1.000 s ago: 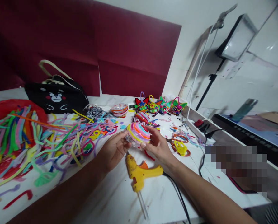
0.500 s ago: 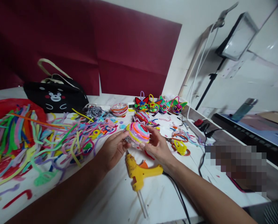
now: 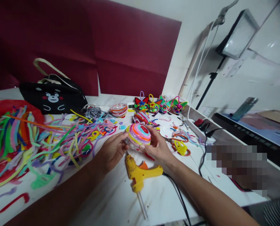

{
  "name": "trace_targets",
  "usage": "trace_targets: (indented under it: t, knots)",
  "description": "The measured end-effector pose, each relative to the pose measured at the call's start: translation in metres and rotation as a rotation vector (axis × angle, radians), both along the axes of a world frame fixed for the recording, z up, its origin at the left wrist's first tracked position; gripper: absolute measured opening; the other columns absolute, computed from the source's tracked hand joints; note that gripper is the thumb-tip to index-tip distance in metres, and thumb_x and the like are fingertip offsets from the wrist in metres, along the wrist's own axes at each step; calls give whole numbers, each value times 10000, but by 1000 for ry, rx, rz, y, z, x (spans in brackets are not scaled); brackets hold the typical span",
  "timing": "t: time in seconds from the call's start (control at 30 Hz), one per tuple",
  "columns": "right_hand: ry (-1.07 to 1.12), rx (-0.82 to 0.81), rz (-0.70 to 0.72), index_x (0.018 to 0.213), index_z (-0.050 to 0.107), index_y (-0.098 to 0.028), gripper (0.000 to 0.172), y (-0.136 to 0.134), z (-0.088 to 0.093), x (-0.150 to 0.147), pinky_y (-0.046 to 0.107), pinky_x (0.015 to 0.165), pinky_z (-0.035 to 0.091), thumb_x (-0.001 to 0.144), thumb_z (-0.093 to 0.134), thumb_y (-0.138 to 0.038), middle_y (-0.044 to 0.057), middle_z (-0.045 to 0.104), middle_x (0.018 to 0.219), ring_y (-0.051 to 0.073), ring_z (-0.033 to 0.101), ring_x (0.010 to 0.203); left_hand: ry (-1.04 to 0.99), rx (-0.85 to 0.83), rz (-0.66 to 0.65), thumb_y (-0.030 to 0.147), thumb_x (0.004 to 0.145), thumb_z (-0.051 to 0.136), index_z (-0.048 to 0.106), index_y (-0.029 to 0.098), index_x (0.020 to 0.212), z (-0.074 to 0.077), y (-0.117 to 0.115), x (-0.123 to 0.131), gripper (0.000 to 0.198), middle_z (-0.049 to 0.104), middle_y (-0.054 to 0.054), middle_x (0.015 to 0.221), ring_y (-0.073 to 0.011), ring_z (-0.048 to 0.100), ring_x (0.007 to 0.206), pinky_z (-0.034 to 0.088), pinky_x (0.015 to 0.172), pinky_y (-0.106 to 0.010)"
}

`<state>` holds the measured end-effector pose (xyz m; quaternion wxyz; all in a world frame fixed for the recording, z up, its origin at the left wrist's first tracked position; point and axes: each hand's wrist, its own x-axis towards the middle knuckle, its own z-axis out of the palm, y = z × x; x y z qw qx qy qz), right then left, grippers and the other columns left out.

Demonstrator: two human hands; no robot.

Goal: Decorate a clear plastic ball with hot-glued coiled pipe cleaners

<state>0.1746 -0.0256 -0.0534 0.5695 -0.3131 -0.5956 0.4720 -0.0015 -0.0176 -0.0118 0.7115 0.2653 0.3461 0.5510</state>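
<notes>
Between my two hands is a clear plastic ball [image 3: 139,135] wound with bands of pink, orange, yellow and blue pipe cleaner, a red spot near its top. My left hand [image 3: 113,150] pinches its clear left edge. Thumb and fingers of my right hand [image 3: 157,145] close on its right side. Just below lies a yellow hot glue gun [image 3: 140,174] on the white table, its nozzle near my left fingers and a clear glue stick out of its back. Scissors [image 3: 179,139] with orange handles lie right of my right hand, partly under a yellow pipe-cleaner piece [image 3: 181,147].
Loose pipe cleaners [image 3: 60,138] cover the left side, by a red bag [image 3: 34,110]. Behind stand a black bag [image 3: 53,97], striped half-shells [image 3: 118,110] and several finished animal-face ornaments [image 3: 141,105]. The glue gun's black cord [image 3: 181,194] runs down the front edge; a power strip [image 3: 201,128] sits right.
The view has shifted slightly, so the scene sits a little further left. Both hands still hold the ball in nearly the same place, and it has tilted slightly.
</notes>
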Motion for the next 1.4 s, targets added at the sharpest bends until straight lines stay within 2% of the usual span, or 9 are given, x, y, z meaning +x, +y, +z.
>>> trace_targets:
  t: [0.2,0.5,0.63,0.77,0.93,1.13,1.4]
  knots:
    - [39,8,-40,1332,498,-267,727,1,-1,0,427,1070,423,687,830,-303,69,585,1347,254,563,1230,-65,23,-50,36,768,694,677,114,799,-1,0,1,85,691,-17,760,-71,604,585,473,473,-120]
    - [39,6,-82,1279,525,-245,697,2,3,-2,387,1018,465,658,838,-291,70,593,1328,235,584,1190,-111,28,-61,72,901,543,670,105,835,0,-3,1,147,699,-38,798,-79,631,597,532,509,-155]
    - [34,12,-92,1267,535,-246,672,1,3,-2,371,1012,467,666,833,-283,67,594,1322,226,582,1189,-99,92,-133,94,823,662,703,112,859,-2,-4,0,58,708,-51,859,-107,651,686,549,563,-168]
    - [38,12,-86,1267,532,-258,674,1,2,-2,368,1003,470,667,838,-286,59,596,1315,221,590,1171,-60,140,-154,66,733,736,712,125,791,-6,-4,0,87,682,-17,787,-90,626,673,529,574,-143]
    - [31,35,-88,1265,532,-260,672,1,2,-2,372,1016,463,669,841,-289,58,601,1305,224,589,1175,-22,161,-142,71,698,761,718,124,820,-7,-4,0,139,690,-28,829,-89,617,690,526,587,-152]
    - [-4,71,-95,1288,514,-260,691,1,0,-2,394,1050,439,680,837,-305,65,591,1323,234,576,1199,-16,182,-151,108,639,825,717,123,783,-6,-3,0,181,664,-12,757,-88,603,671,521,569,-149]
    - [-17,64,-118,1304,495,-268,703,1,-4,-3,387,1032,459,690,832,-323,64,576,1341,233,577,1198,-34,152,-152,120,634,836,685,137,771,-5,-4,0,205,649,10,741,-79,598,642,513,561,-148]
